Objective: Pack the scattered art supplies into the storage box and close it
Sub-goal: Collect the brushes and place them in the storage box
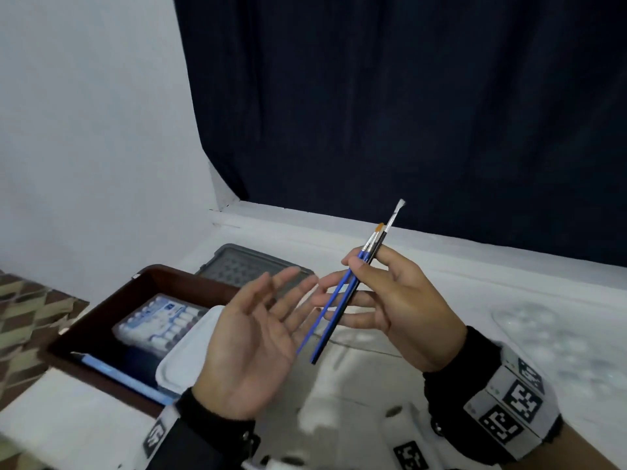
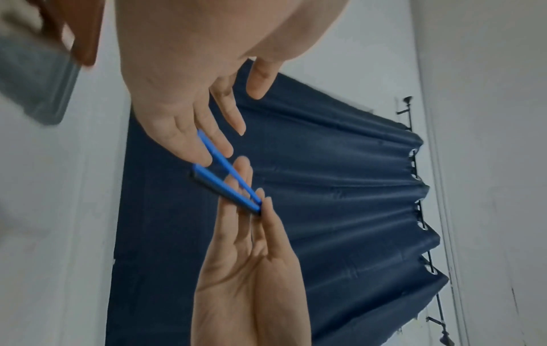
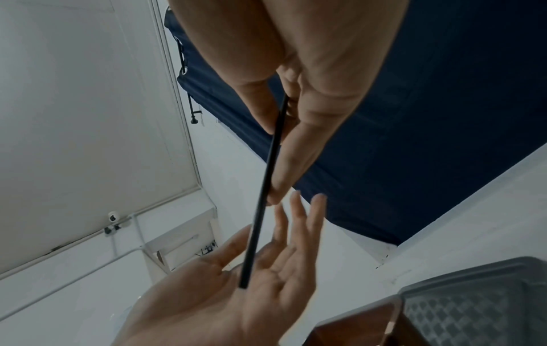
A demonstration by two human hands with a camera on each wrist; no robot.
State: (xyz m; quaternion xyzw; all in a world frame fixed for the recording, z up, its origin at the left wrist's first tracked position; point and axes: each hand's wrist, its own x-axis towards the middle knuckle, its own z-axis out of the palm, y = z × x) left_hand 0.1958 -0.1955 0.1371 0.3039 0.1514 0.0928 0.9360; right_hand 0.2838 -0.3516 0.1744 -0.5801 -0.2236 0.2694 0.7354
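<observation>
1. Pinching three slim paintbrushes (image 1: 353, 286) between thumb and fingers, the right hand (image 1: 403, 307) held them above the table (image 1: 441, 266): two blue handles, one black.
2. The left hand (image 1: 251, 337) lay flat-fingered, palm up, beneath their handle ends.
3. One brown storage box (image 1: 112, 300) sat open at left, holding a pack of paint tubes (image 1: 163, 320).

The light is dim, cool and even, with no hard shadows and no glare. In the head view the open dark-brown storage box (image 1: 101, 310) at near left and the white table surface (image 1: 559, 351) at near right are smeared by blur. Both wrist views bend straight lines strongly at the edges, and the dark navy fabric curtain (image 2: 325, 187) looks grainy.
</observation>
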